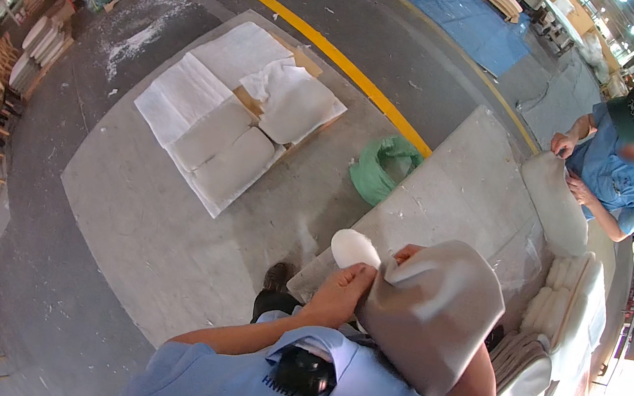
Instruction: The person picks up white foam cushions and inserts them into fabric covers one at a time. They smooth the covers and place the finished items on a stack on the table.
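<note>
In front of my chest is a grey-brown cushion cover [436,308], raised above the table's near edge. A rounded piece of white padding [356,250] sticks out at its left end. My left hand [344,289] is closed in a pinch where the padding meets the cover's edge. At the upper left of the cover, my right hand [406,255] grips the fabric; most of that hand and its wrist are hidden behind it. How far the padding reaches inside the cover cannot be seen.
A pale worktable [451,186] stands ahead, with a green sack [382,168] beside it. Across the table, a co-worker [625,164] holds a light cushion [553,198]. Stacked cushions [561,303] are at my right. Left on the floor lies a pallet of white sheets and cushions [192,95].
</note>
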### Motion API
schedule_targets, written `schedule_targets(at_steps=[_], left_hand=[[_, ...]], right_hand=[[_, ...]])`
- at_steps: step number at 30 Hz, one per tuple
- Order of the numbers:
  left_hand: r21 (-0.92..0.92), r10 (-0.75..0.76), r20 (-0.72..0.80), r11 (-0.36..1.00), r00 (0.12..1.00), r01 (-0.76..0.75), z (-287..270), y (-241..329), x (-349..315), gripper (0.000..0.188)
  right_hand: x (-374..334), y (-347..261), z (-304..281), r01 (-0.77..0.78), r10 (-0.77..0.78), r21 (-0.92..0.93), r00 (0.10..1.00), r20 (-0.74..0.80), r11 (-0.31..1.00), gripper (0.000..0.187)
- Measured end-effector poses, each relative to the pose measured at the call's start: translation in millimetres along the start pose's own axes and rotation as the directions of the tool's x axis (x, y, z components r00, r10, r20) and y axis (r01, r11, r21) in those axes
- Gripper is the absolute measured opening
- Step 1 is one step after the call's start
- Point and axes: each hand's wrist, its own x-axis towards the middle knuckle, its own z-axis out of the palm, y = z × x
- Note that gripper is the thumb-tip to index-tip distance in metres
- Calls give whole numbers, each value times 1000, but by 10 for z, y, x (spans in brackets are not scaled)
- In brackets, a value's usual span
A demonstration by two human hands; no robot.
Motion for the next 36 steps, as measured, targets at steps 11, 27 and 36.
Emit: schedule_targets(at_steps=[11, 27, 36], left_hand=[[490, 340, -363, 862, 867, -133, -431, -37, 566, 33], [538, -321, 295, 834, 900, 121, -1276, 180, 1530, 81], [707, -402, 427, 707, 810, -22, -1409, 260, 1734, 73]], right_hand=[[820, 671, -223, 497, -410, -773, 848, 336, 395, 33], [887, 640, -762, 35, -28, -793, 999, 22, 608, 51], [-1674, 830, -646, -169, 71, -205, 908, -412, 964, 70]])
